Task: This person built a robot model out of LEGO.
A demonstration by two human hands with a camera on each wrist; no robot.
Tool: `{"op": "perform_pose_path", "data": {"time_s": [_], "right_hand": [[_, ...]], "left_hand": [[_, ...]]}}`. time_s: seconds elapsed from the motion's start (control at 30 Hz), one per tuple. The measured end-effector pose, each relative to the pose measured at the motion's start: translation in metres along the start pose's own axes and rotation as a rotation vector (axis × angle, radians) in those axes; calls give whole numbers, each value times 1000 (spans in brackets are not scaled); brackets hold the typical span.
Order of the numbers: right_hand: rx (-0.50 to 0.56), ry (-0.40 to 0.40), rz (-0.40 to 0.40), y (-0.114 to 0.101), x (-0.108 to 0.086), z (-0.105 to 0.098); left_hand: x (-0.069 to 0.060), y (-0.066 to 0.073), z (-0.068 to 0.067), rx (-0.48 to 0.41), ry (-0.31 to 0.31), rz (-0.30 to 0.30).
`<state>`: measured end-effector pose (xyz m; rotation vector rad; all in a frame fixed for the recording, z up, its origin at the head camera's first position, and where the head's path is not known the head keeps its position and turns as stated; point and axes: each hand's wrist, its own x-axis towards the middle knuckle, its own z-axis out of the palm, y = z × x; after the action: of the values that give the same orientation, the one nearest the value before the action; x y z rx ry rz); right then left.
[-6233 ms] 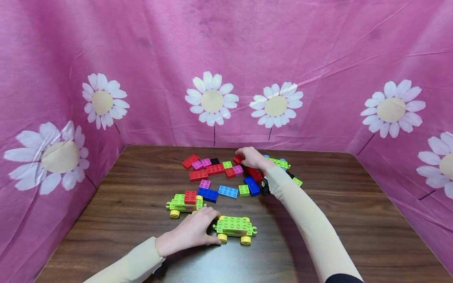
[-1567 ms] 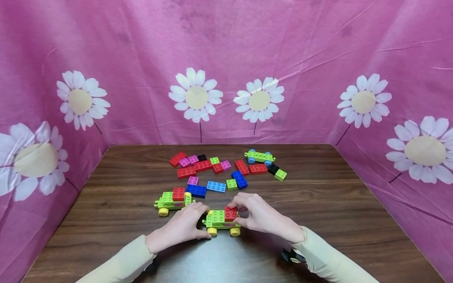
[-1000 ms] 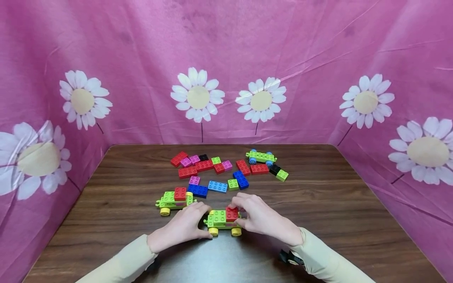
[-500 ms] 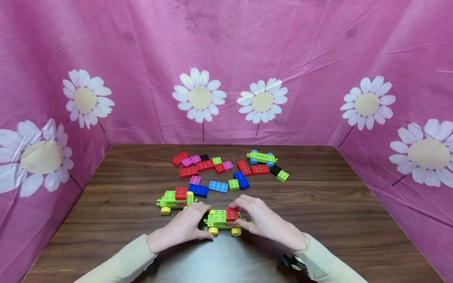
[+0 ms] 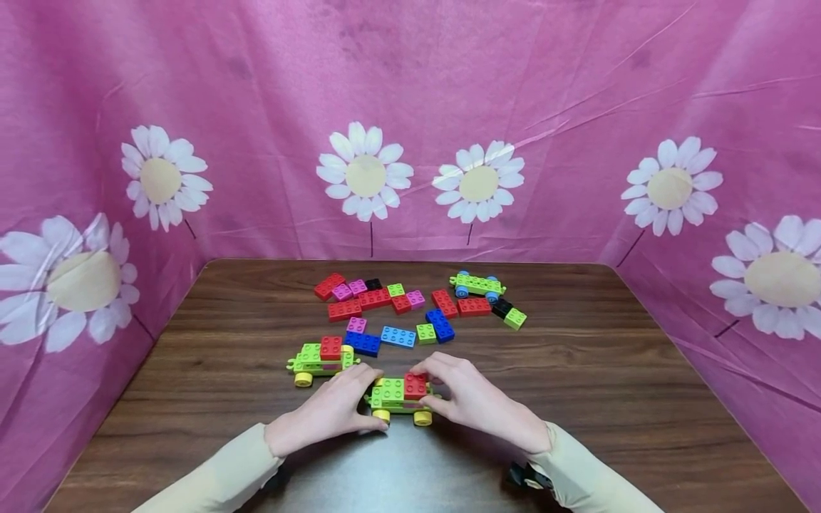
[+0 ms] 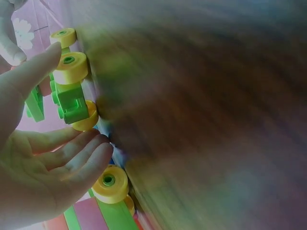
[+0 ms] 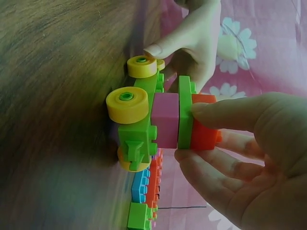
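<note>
In front of me stands a lime green toy car (image 5: 388, 394) with yellow wheels. My left hand (image 5: 323, 413) steadies its left end, the thumb by a front wheel (image 6: 70, 69) and the fingers around the far side. At the car's right end my right hand (image 5: 481, 399) pinches a red brick (image 5: 415, 385) between thumb and fingers. The right wrist view shows this brick seated on a thin green plate (image 7: 184, 115), with a pink brick (image 7: 164, 120) below it on the wheeled base. A similar car (image 5: 309, 355), topped by a red brick, stands behind my left hand.
Several loose bricks lie across the table's far half, among them a light blue brick (image 5: 398, 336), dark blue ones (image 5: 363, 343) and red ones (image 5: 345, 309). A green wheeled base (image 5: 477, 285) with blue wheels stands at the back right. Pink flowered cloth (image 5: 410, 71) surrounds the table (image 5: 616, 385).
Since the oldest frame, my right hand has brought a red brick from the far bricks onto the car's right end. Over the last second both hands have hardly moved.
</note>
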<state>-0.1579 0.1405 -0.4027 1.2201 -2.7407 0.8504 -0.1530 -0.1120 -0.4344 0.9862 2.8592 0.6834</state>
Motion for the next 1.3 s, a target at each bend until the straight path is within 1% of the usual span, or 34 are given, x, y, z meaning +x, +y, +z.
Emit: {"op": "perform_pose_path", "data": {"time_s": [0.2, 0.33, 0.53, 0.77, 1.0, 1.17, 1.3], "right_hand": [[0, 1, -18, -2, 6, 4], [1, -6, -21, -3, 10, 6], [6, 6, -40, -4, 13, 9], [12, 10, -51, -5, 15, 10], [15, 2, -41, -5, 14, 9], [42, -4, -18, -5, 13, 8], [66, -2, 4, -4, 11, 5]], "left_hand": [[-2, -1, -2, -11, -4, -19], [-3, -2, -4, -30, -23, -49], [-5, -3, -8, -71, -48, -96], [-5, -6, -9, -73, -56, -118], [-4, -8, -8, -61, -53, -118], [-5, -10, -8, -73, -56, -139], [-6, -13, -10, -65, -49, -156]]}}
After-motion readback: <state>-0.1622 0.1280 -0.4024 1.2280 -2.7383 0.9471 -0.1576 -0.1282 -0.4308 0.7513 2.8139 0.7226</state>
